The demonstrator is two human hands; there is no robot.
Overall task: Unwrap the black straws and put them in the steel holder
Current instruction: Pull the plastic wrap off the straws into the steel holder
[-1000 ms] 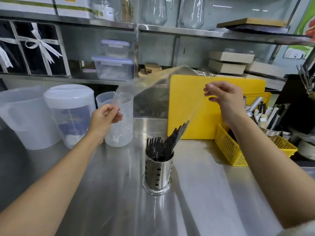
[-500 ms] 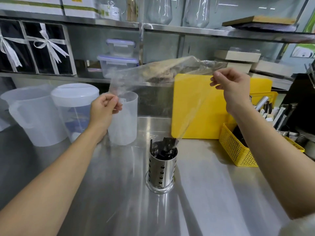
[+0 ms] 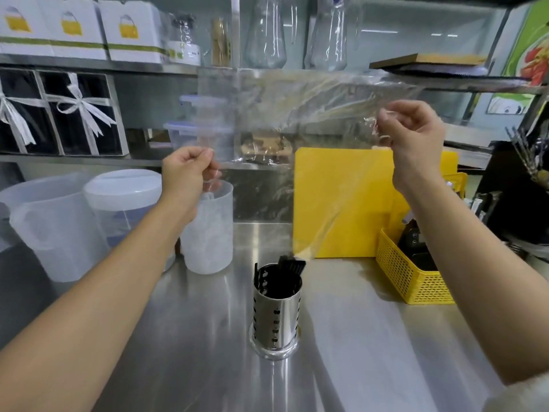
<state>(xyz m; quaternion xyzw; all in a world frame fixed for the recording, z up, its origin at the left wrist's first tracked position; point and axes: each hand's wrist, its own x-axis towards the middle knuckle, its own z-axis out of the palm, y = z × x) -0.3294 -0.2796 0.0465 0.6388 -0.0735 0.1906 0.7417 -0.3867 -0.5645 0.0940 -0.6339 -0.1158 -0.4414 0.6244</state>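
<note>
No lettering legible on the clear wrapper [image 3: 297,120]; left hand [image 3: 185,171] and right hand [image 3: 414,144] pinch its corners, arms raised. Below their fingertips, black straws [image 3: 289,263] stand in the steel holder [image 3: 277,310]

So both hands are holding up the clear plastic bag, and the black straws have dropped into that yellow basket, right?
Not quite. The head view shows both hands, left hand and right hand, holding up the clear plastic bag, but the black straws sit in the steel holder, not the yellow basket.
</note>
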